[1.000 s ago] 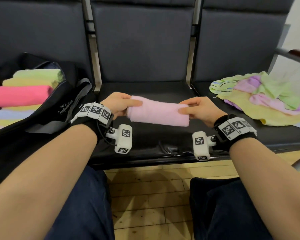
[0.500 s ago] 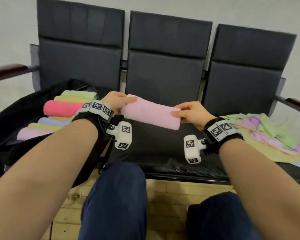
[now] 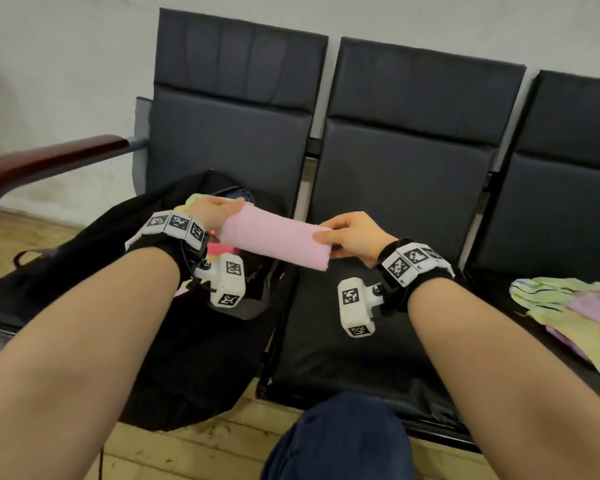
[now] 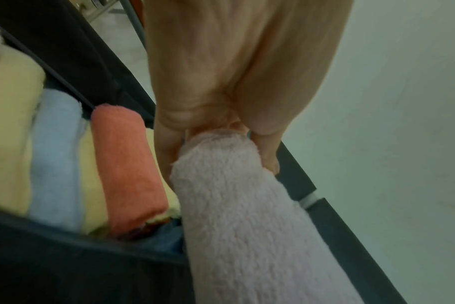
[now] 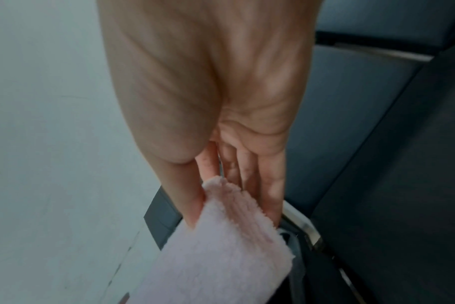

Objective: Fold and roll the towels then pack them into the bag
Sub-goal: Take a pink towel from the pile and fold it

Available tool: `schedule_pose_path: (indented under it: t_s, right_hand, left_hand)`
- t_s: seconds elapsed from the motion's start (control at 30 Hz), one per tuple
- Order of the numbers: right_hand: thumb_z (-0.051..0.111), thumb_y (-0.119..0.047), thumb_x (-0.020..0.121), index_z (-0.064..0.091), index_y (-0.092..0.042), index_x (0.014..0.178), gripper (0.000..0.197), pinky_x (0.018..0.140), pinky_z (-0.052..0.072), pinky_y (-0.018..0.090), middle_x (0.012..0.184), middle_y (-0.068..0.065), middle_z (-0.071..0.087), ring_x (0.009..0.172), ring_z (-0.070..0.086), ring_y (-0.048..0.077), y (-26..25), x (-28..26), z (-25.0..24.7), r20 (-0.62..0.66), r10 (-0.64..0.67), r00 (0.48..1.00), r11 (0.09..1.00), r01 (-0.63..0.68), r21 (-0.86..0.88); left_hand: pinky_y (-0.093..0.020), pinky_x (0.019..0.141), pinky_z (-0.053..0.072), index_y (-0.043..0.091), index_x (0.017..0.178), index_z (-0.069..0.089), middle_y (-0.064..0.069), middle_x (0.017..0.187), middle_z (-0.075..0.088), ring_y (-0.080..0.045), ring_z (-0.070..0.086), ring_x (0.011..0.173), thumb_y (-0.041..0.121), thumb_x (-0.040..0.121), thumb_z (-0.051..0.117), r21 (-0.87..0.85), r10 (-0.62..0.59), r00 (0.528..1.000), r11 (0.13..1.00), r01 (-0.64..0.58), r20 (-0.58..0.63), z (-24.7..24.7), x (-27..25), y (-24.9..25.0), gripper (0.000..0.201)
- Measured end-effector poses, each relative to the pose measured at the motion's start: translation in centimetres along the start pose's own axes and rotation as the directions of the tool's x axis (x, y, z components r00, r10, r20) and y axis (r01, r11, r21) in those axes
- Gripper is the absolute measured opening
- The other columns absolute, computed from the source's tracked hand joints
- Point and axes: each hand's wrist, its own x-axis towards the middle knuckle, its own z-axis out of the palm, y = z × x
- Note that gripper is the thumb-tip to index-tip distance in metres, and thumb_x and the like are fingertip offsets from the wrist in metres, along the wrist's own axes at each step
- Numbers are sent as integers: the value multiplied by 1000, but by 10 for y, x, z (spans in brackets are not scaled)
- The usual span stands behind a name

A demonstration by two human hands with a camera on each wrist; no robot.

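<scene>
The left hand grips one end of the rolled pink towel; the right hand pinches the other between thumb and fingers. The roll hangs in the air above the open black bag, where rolled towels already lie. At three o'clock, loose towels rest on the bench seat.

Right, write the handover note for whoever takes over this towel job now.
Left hand: grips one end of the rolled pink towel.
Right hand: pinches the other end.
The roll hangs in the air, its left end above the open black bag on the left seat.
Done: several rolled towels lie packed in the bag.
Left: pack this roll, then fold and roll the loose towel pile on the right seat.
</scene>
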Motion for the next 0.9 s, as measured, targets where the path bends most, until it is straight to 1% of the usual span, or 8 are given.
schedule_pose_path:
  t_s: [0.07, 0.13, 0.23, 0.3, 0.43, 0.6, 0.77, 0.9]
  right_hand:
    - [66, -2, 87, 66, 7, 105, 19, 73, 60, 33, 95, 13, 65, 81, 66, 17, -11, 21, 19, 20, 26, 999, 1000, -26, 2]
    - [67, -3, 86, 67, 1, 94, 9, 78, 59, 40, 95, 14, 65, 85, 66, 20, -22, 38, 36, 59, 58, 997, 998, -58, 5]
    - [67, -1, 86, 66, -3, 87, 2, 69, 60, 37, 89, 11, 66, 80, 65, 20, -40, 64, 66, 116, 113, 987, 992, -118, 36]
    - [67, 0, 85, 66, 1, 96, 11, 69, 60, 39, 94, 15, 66, 83, 66, 24, -49, 78, 87, 134, 155, 979, 987, -160, 28]
    - [67, 0, 85, 59, 11, 114, 32, 85, 54, 53, 107, 23, 65, 97, 66, 35, -52, 103, 130, 161, 244, 956, 970, -239, -49]
    - [73, -7, 82, 60, 10, 96, 26, 85, 54, 54, 104, 28, 65, 95, 66, 40, -41, 126, 171, 195, 324, 926, 937, -286, -200]
    - [74, -15, 83, 60, 8, 105, 35, 85, 56, 47, 83, 16, 62, 79, 66, 33, -39, 142, 188, 194, 353, 915, 861, -237, -449]
    - [76, -9, 79, 60, 11, 110, 39, 86, 55, 52, 80, 16, 60, 96, 67, 39, -32, 150, 191, 168, 372, 913, 832, -248, -496]
  left_hand:
    - [-45, 91, 49, 14, 124, 62, -19, 120, 63, -43, 58, 112, 44, 94, 52, 25, -34, 999, 999, 35, -27, -15, 17, -9, 43]
    - [-40, 71, 52, 10, 123, 62, -22, 114, 63, -39, 64, 88, 41, 96, 52, 0, -47, 998, 999, 47, -37, -31, 30, -15, 43]
    - [-25, 45, 35, 9, 110, 63, -12, 75, 58, -22, 48, 52, 47, 93, 53, 34, -99, 991, 994, 103, -91, -58, 59, -33, 43]
    - [-28, 52, 46, 10, 105, 61, -12, 73, 58, -27, 54, 57, 49, 91, 56, 19, -145, 985, 989, 147, -99, -71, 77, -50, 41]
    - [-51, 87, 54, 5, 118, 61, -22, 113, 62, -39, 63, 100, 52, 83, 64, -85, -249, 962, 967, 240, -109, -88, 116, -94, 58]
    - [-44, 99, 46, 5, 119, 63, -21, 120, 63, -38, 59, 110, 58, 82, 59, 114, -289, 947, 945, 305, -137, -92, 146, -147, 65]
    - [-45, 100, 46, 1, 119, 62, -22, 118, 63, -37, 59, 109, 53, 90, 54, 203, -297, 954, 932, 300, -46, -86, 157, -165, 61]
    - [-46, 101, 44, 1, 124, 59, -21, 118, 63, -36, 58, 110, 46, 93, 53, 178, -245, 968, 956, 232, 48, -77, 165, -164, 54]
